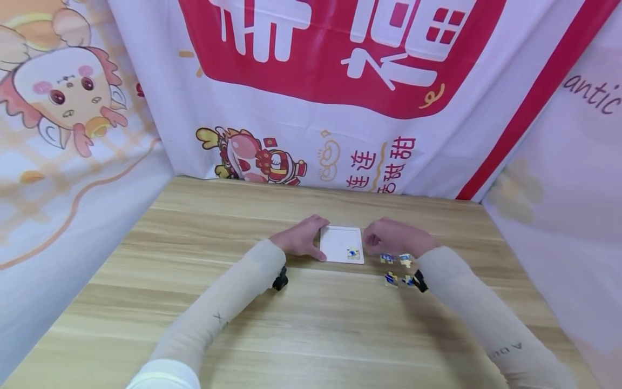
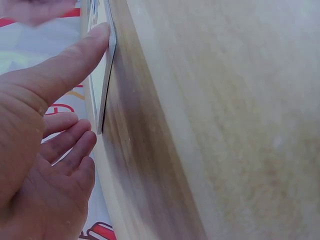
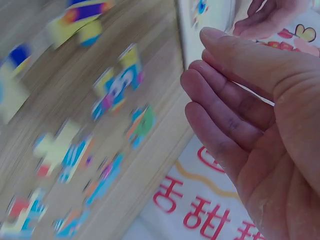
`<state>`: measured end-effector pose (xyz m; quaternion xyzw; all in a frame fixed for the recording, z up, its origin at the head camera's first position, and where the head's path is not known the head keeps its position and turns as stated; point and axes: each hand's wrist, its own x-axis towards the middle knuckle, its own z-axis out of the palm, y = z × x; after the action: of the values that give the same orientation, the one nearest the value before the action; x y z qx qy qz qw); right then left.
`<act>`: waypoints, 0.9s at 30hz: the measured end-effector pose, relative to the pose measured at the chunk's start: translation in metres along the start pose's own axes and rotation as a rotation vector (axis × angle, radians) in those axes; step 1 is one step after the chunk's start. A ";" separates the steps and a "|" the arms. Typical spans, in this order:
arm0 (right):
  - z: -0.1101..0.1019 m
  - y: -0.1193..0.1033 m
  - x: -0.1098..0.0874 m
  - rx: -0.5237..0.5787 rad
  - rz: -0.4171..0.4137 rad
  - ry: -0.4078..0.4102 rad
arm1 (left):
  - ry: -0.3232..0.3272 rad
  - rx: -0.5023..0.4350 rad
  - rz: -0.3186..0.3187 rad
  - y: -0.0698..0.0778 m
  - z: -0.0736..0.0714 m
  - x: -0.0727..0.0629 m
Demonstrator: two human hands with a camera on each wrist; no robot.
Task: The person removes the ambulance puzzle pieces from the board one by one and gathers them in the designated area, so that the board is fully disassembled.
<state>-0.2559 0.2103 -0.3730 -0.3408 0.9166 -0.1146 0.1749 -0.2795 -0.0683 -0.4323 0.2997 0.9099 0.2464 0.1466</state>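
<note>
A shallow white puzzle tray point(image 1: 340, 237) lies on the table, with one jigsaw piece point(image 1: 353, 253) in its near right corner. My left hand point(image 1: 302, 237) spans the tray's left side; in the left wrist view its straight thumb point(image 2: 75, 65) rests on the rim, and the other fingers are loosely bent beside the edge. Just off the tray's right edge is my right hand point(image 1: 391, 236). Seen from the right wrist, its fingers point(image 3: 225, 117) are loosely bent, the thumb is extended, and no piece shows between them. Loose jigsaw pieces point(image 3: 120, 82) lie beside this hand.
More colourful pieces point(image 1: 390, 279) are scattered right of the tray, some hidden under the right forearm in the head view. The wooden table point(image 1: 301, 324) ends at a printed cloth point(image 1: 311, 119) hanging behind, with further cloths at both sides.
</note>
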 end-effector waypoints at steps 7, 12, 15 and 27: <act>0.013 -0.004 0.018 0.022 0.003 0.032 | -0.006 -0.002 0.037 0.006 0.004 0.004; 0.024 -0.004 0.023 0.044 0.045 0.032 | -0.010 0.003 0.044 0.006 0.006 0.004; 0.027 -0.004 0.025 0.039 0.055 0.049 | -0.015 0.012 0.045 0.006 0.006 0.004; 0.021 -0.007 0.033 0.093 0.075 0.030 | -0.044 0.004 -0.012 0.005 -0.003 -0.002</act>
<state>-0.2671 0.1810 -0.3978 -0.2958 0.9249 -0.1557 0.1809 -0.2771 -0.0673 -0.4266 0.3000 0.9087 0.2370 0.1674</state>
